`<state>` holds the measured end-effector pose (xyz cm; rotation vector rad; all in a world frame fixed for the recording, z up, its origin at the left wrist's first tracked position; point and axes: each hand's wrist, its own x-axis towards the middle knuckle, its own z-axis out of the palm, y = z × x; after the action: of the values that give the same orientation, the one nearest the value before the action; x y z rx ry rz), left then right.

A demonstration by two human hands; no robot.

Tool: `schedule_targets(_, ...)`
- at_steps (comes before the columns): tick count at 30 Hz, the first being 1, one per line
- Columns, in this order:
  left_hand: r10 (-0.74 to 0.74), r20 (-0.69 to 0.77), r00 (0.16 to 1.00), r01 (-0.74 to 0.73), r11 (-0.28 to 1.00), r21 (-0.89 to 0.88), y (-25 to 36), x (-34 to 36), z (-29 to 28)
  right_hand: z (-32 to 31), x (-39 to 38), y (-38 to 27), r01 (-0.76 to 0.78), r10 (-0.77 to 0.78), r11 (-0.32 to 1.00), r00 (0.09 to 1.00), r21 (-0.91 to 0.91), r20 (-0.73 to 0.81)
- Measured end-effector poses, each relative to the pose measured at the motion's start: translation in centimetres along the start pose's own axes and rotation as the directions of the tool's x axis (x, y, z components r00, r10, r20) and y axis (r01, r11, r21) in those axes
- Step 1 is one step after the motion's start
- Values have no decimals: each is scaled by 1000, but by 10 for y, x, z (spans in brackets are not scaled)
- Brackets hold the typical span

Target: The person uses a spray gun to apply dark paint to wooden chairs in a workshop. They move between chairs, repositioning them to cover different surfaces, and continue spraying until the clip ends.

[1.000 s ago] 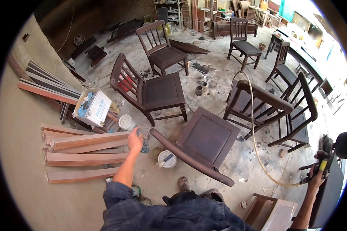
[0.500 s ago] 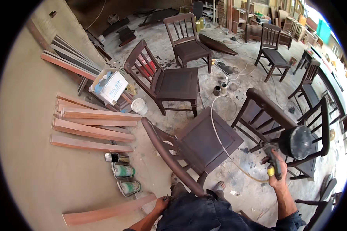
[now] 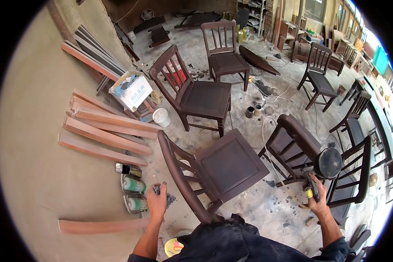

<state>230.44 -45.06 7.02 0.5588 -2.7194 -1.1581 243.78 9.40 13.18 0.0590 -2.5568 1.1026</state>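
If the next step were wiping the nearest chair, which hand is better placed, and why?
Probably the left hand: it holds what looks like a dark rag, near the chair. The right hand is occupied by a spray gun.

left hand [image 3: 157, 201] now nearer the green-and-white bottles [image 3: 134, 185]

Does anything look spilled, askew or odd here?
Dark blotches mark the pale floor left of the right hand. They look odd against the lighter surface, perhaps dripped finish; whether wet or dry, I can't tell.
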Motion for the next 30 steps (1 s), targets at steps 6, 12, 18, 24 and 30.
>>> schedule_targets(6, -17, 176, 984, -6, 992, 126, 58, 14, 52, 58, -5, 36, -201, 178, 943, 978, 265, 109)
schedule_targets(12, -34, -25, 999, 39, 969, 245, 29, 24, 75, 168, 29, 85, -112, -2, 872, 973, 476, 232)
schedule_targets(18, -213, -78, 974, 222, 967, 125, 59, 8, 83, 253, 88, 122, -224, -23, 769, 926, 599, 376)
schedule_targets(24, -218, -139, 966, 233, 968, 98, 64, -6, 93, 350, 127, 163, -274, -83, 687, 891, 673, 447)
schedule_targets(30, -303, -165, 939, 309, 951, 10, 70, -8, 97, 436, 159, 192, -184, -124, 641, 933, 745, 337)
